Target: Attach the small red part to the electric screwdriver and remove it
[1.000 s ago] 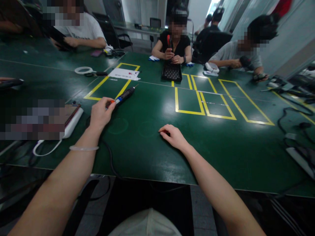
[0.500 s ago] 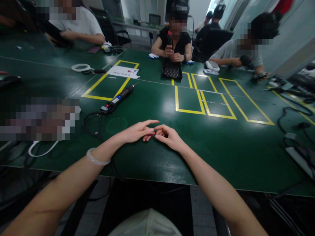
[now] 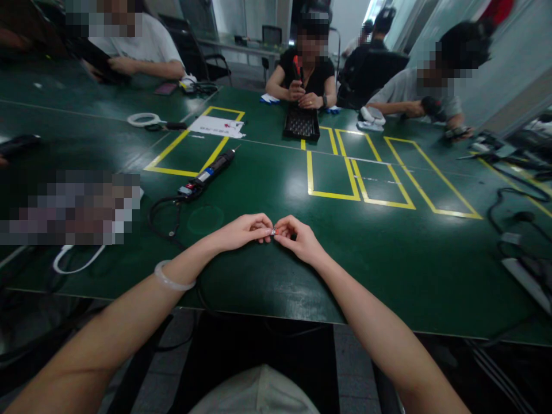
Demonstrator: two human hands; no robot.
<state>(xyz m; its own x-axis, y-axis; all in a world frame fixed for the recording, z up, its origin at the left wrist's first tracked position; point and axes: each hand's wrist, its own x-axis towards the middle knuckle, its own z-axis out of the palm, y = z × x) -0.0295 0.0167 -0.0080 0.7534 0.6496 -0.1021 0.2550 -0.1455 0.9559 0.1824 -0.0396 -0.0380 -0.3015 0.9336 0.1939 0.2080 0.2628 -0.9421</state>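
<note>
Over the near half of the green worktop (image 3: pixel 388 276), the left hand (image 3: pixel 250 231) and right hand (image 3: pixel 299 238) meet fingertip to fingertip, both pinched narrow around a small red-and-silver part (image 3: pixel 275 232). It sits between the thumbs and forefingers, lifted clear or nearly so; its exact shape is hidden. The handling seems to be midway: the part is in the fingers, not yet set down, but whether it is whole, joined or in pieces cannot be told, nor how much work is left. The electric screwdriver (image 3: pixel 209 174) lies untouched to the left, its slim metal tip pointing away.

That tool has a dark, rounded barrel with a blue band, and a limp black cable (image 3: pixel 149 214) loops from its rear. The worktop is smooth, with a dull sheen, and carries flat yellow tape outlines (image 3: pixel 333 196). A pale, glossy bangle (image 3: pixel 172 285) rings the left wrist.
</note>
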